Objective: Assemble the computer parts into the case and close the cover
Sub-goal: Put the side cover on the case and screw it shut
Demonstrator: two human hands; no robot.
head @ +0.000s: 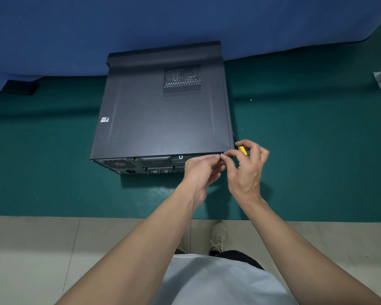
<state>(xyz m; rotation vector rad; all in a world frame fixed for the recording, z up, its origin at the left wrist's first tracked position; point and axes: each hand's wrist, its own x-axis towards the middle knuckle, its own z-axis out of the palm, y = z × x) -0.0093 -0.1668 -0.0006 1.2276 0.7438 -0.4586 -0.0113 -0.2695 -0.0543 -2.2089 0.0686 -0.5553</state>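
Pinching a tiny screw [222, 154] at the near right corner of the case [163, 111], your left hand [201, 170] meets the fingertips of your right hand [246, 166], which also grips a yellow screwdriver [243, 149]. The case lies on its side on the green surface [53, 161], cover [141, 128] on, rear facing you.

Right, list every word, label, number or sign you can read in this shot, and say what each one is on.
No text here can be read.
The sticker on the case cover: pale, too blurred to read.
The rear panel: any port markings are too small to read.
The yellow screwdriver in the right hand: no lettering shows.
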